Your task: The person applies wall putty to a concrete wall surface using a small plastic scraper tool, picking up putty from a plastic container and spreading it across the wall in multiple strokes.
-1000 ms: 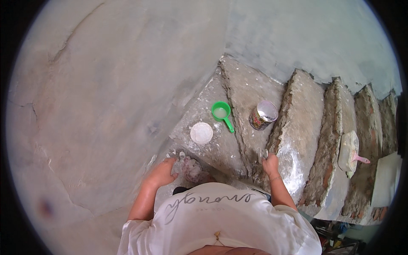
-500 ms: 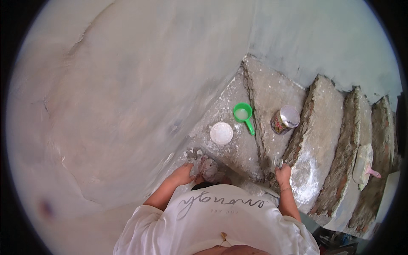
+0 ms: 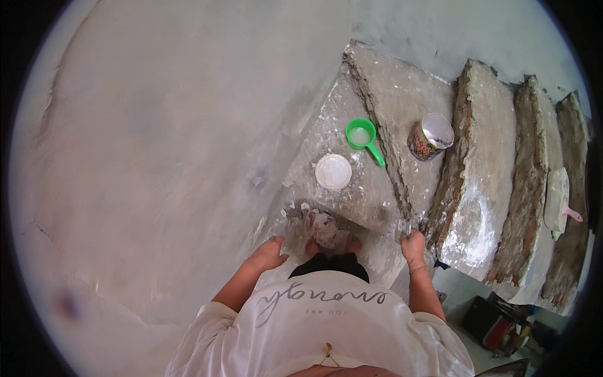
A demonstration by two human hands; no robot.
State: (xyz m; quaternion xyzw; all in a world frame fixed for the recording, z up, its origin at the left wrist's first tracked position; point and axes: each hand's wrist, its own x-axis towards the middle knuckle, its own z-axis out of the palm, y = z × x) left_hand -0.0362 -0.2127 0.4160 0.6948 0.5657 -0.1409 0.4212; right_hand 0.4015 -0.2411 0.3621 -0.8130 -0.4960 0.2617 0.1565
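Note:
My left hand [image 3: 269, 252] hangs empty with loosely curved fingers apart, left of a crumpled, dusty bundle [image 3: 326, 229] beside my bare feet. My right hand [image 3: 412, 246] grips a flat metal scraper [image 3: 404, 229] above the foot of the rough steps. On the wedge-shaped steps ahead are a round, whitish lid [image 3: 333, 171], a green dipper [image 3: 360, 133] with pale liquid in it, and a patterned bucket [image 3: 425, 143] smeared pale inside.
A plastered wall [image 3: 157, 157] fills the left, another [image 3: 452, 31] rises behind. Rough steps [image 3: 476, 220] climb rightward, bearing a pale flat tool [image 3: 556, 196] with a pink handle. Dark, cluttered objects [image 3: 490, 322] lie below the staircase's lower edge at right.
My view has shifted, bringing my feet and more clutter below the steps into sight and moving the stairs higher in the picture. Both hands keep much the same pose.

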